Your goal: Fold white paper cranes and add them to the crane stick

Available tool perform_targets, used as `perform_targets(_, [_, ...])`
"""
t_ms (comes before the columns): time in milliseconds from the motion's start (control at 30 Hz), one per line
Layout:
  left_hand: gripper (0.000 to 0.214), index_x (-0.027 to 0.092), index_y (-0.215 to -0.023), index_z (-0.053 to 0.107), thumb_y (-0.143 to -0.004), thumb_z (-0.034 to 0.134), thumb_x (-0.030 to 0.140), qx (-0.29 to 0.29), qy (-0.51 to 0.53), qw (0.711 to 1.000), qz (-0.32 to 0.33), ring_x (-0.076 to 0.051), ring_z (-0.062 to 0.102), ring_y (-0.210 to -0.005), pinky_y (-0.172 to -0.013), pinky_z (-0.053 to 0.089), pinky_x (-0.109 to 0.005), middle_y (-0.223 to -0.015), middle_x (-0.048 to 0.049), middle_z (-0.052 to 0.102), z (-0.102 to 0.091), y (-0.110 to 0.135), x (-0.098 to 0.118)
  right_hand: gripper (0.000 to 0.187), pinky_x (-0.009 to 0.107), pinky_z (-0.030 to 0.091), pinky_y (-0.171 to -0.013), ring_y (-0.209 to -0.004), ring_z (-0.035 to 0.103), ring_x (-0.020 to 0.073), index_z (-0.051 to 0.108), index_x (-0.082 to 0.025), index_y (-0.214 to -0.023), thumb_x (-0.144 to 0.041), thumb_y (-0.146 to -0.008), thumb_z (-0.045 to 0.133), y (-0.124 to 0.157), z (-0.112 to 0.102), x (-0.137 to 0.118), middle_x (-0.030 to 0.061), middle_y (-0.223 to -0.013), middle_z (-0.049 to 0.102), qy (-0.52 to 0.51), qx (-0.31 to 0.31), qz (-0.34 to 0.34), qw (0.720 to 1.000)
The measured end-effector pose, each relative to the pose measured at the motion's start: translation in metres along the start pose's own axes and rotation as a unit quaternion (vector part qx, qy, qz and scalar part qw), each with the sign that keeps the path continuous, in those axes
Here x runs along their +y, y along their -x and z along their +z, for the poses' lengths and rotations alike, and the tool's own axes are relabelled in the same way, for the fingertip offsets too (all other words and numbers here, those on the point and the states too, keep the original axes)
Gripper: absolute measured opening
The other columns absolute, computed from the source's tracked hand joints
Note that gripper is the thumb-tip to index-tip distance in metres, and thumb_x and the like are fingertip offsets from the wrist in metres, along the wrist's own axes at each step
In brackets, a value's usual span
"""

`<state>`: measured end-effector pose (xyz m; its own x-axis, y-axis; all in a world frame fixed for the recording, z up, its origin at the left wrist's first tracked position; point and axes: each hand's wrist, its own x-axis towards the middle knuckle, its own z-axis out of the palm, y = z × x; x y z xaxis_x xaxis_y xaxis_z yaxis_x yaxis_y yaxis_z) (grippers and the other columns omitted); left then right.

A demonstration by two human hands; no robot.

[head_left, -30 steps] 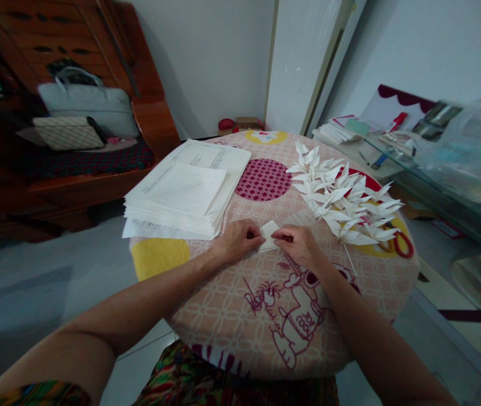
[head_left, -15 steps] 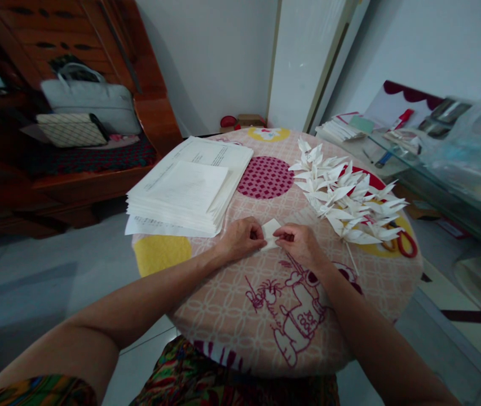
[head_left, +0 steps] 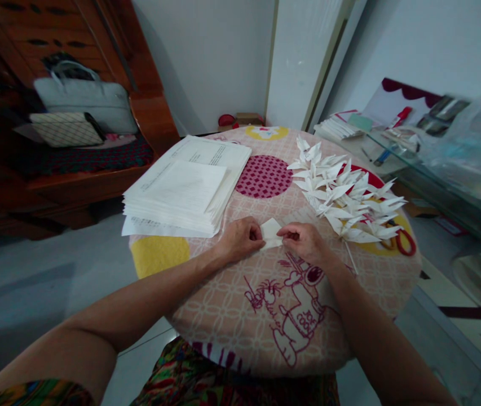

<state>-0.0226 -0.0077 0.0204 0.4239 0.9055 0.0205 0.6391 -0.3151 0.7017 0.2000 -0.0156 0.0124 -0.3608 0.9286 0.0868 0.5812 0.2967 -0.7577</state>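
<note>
A small folded white paper piece (head_left: 271, 232) lies on the round table (head_left: 232, 316) with its patterned pink cloth. My left hand (head_left: 240, 239) pinches the paper's left edge with curled fingers. My right hand (head_left: 305, 242) pinches its right edge, fingers also closed. Both hands rest on the cloth near the table's middle.
A thick stack of white printed sheets (head_left: 185, 189) sits at the table's left. Several folded white paper cranes (head_left: 345, 197) lie heaped at the right, over red-handled scissors (head_left: 401, 242). A wooden bench with bags (head_left: 79, 107) stands far left; a cluttered glass shelf (head_left: 426, 152) is at the right.
My right hand has slid slightly to the right along the paper, showing more of it. The left hand holds its place; the view shifted a little.
</note>
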Motion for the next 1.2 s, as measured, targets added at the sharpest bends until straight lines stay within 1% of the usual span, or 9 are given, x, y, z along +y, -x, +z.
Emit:
perform_targets(333, [0.01, 0.015, -0.064, 0.066, -0.074, 0.069, 0.017, 0.013, 0.012, 1.0, 0.009, -0.011, 0.056, -0.067, -0.06, 0.042, -0.023, -0.082, -0.0017, 0.065, 0.002, 0.001, -0.004, 0.024, 0.024, 0.049, -0.062, -0.063, 0.064, 0.0138, 0.075, -0.015, -0.087, -0.005, -0.071, 0.061, -0.002, 0.008, 0.003, 0.0031, -0.073, 0.073, 0.018, 0.033, 0.015, 0.999])
perform_targets(567, [0.011, 0.015, -0.063, 0.066, -0.074, 0.069, 0.015, 0.008, 0.007, 1.0, 0.004, -0.01, 0.056, -0.067, -0.061, 0.042, -0.023, -0.081, -0.0018, 0.064, 0.001, 0.0, -0.002, 0.024, 0.026, 0.049, -0.064, -0.067, 0.065, 0.0162, 0.075, -0.016, -0.086, -0.004, -0.07, 0.061, -0.003, 0.008, -0.002, 0.0052, -0.075, 0.074, 0.059, 0.026, 0.015, 0.998])
perform_targets(667, [0.011, 0.015, -0.064, 0.066, -0.075, 0.069, 0.015, 0.004, 0.006, 1.0, 0.007, -0.011, 0.055, -0.067, -0.061, 0.042, -0.023, -0.081, -0.0019, 0.064, 0.0, 0.0, -0.002, 0.023, 0.026, 0.047, -0.066, -0.068, 0.064, 0.0162, 0.074, -0.016, -0.083, -0.003, -0.071, 0.059, -0.003, 0.008, -0.003, 0.0054, -0.076, 0.073, 0.081, 0.023, -0.005, 0.996])
perform_targets(767, [0.011, 0.015, -0.065, 0.065, -0.074, 0.07, 0.014, 0.011, 0.004, 1.0, 0.014, -0.011, 0.055, -0.068, -0.063, 0.042, -0.024, -0.08, -0.0014, 0.062, 0.001, 0.001, -0.002, 0.021, 0.027, 0.045, -0.068, -0.071, 0.061, 0.0164, 0.072, -0.017, -0.076, -0.002, -0.07, 0.059, -0.002, 0.009, -0.003, 0.0046, -0.075, 0.07, 0.11, 0.033, -0.049, 0.992])
perform_targets(833, [0.008, 0.015, -0.071, 0.064, -0.072, 0.072, 0.014, 0.028, 0.007, 1.0, 0.012, -0.011, 0.056, -0.068, -0.062, 0.043, -0.024, -0.079, -0.0002, 0.061, 0.002, 0.003, -0.002, 0.021, 0.028, 0.045, -0.071, -0.074, 0.06, 0.0177, 0.071, -0.018, -0.074, -0.001, -0.07, 0.058, -0.001, 0.009, -0.001, 0.0048, -0.075, 0.069, 0.123, 0.035, -0.073, 0.989])
perform_targets(967, [0.026, 0.017, -0.091, 0.061, -0.07, 0.075, 0.015, 0.072, 0.003, 0.997, -0.006, -0.011, 0.057, -0.064, -0.061, 0.043, -0.024, -0.076, 0.0033, 0.06, 0.006, 0.008, -0.002, 0.025, 0.03, 0.046, -0.075, -0.079, 0.062, 0.0194, 0.075, -0.019, -0.077, -0.002, -0.076, 0.057, 0.002, 0.011, 0.003, 0.0061, -0.079, 0.07, 0.121, 0.029, -0.096, 0.988])
perform_targets(1033, [0.02, 0.018, -0.092, 0.061, -0.075, 0.072, 0.015, 0.071, -0.013, 0.997, 0.031, -0.011, 0.059, -0.066, -0.063, 0.045, -0.024, -0.082, 0.0013, 0.062, 0.008, 0.01, -0.004, 0.027, 0.03, 0.046, -0.075, -0.081, 0.062, 0.02, 0.078, -0.019, -0.081, -0.003, -0.078, 0.057, 0.003, 0.012, 0.005, 0.0072, -0.08, 0.069, 0.12, 0.03, -0.101, 0.987])
perform_targets(1100, [0.008, 0.017, -0.089, 0.064, -0.082, 0.065, 0.013, 0.05, -0.049, 0.993, 0.097, -0.013, 0.062, -0.074, -0.068, 0.047, -0.024, -0.09, -0.0023, 0.065, 0.009, 0.013, -0.006, 0.029, 0.031, 0.046, -0.075, -0.082, 0.063, 0.0204, 0.08, -0.019, -0.084, -0.002, -0.079, 0.057, 0.004, 0.013, 0.007, 0.0076, -0.081, 0.069, 0.122, 0.03, -0.105, 0.986])
perform_targets(1200, [0.015, 0.018, -0.09, 0.07, -0.09, 0.055, 0.012, 0.006, -0.14, 0.974, 0.179, -0.016, 0.066, -0.086, -0.076, 0.05, -0.027, -0.092, -0.0053, 0.069, 0.01, 0.02, -0.011, 0.03, 0.031, 0.047, -0.074, -0.081, 0.062, 0.0206, 0.081, -0.02, -0.084, -0.002, -0.078, 0.058, 0.005, 0.014, 0.008, 0.0072, -0.08, 0.069, 0.132, 0.031, -0.105, 0.985])
